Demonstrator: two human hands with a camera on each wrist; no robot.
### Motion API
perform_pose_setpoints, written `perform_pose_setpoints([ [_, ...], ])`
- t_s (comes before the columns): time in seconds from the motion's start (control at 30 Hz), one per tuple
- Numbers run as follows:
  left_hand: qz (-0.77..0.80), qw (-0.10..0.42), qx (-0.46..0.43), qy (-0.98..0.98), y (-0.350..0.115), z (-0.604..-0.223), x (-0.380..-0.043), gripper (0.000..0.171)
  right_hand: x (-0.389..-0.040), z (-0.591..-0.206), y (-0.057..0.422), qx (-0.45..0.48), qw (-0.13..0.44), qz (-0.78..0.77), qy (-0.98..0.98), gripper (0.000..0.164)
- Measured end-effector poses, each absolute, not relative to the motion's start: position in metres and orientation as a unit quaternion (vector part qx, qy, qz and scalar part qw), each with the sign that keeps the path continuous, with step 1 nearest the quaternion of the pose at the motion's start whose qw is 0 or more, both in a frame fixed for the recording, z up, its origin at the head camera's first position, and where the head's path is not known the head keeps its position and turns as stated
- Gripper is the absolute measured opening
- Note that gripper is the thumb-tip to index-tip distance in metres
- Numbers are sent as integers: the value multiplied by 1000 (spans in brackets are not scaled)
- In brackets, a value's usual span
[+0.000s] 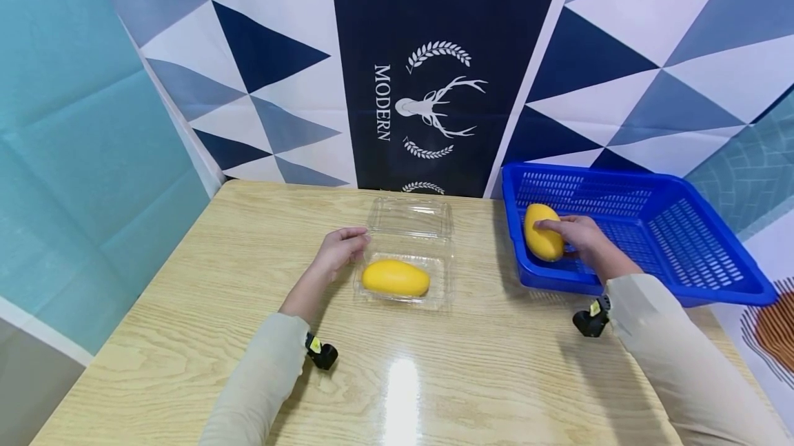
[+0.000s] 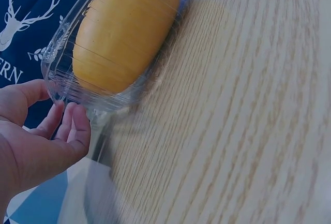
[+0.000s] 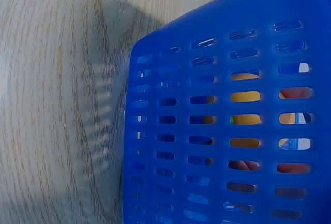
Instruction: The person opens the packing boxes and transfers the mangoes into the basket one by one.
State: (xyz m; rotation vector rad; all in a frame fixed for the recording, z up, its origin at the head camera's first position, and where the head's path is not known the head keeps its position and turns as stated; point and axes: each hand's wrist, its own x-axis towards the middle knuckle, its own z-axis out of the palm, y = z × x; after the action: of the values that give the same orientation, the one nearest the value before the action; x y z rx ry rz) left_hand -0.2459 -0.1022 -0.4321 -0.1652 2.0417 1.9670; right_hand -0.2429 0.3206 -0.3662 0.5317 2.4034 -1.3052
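Observation:
A clear plastic clamshell container (image 1: 438, 274) lies with its lid raised on the table, one yellow mango (image 1: 395, 278) inside it. At its left side my left hand (image 1: 341, 250) pinches the edge between thumb and fingers; the left wrist view shows the fingertips (image 2: 78, 111) at the container's corner. My right hand (image 1: 583, 238) reaches over the near rim of a blue plastic basket (image 1: 620, 287) and grips a second yellow mango (image 1: 544, 232) at the basket's left end. From the right wrist, the basket wall hides most of that hand and mango.
The wooden table (image 1: 471, 370) runs back to a patterned cloth (image 1: 298, 87) hanging behind it. The basket stands at the table's right side, its slotted walls rising around the right hand. A teal cloth (image 1: 74, 136) hangs on the left.

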Motion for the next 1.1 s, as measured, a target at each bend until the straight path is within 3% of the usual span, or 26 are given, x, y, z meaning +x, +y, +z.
perform_pose_setpoints([
  [0.9,681,151,-59,714,-101,-432,-247,42,-246,-370,322,204,203,-432,855,87],
  [1.1,683,167,-50,709,-100,-408,-233,45,-247,-369,322,213,209,-427,854,92],
])
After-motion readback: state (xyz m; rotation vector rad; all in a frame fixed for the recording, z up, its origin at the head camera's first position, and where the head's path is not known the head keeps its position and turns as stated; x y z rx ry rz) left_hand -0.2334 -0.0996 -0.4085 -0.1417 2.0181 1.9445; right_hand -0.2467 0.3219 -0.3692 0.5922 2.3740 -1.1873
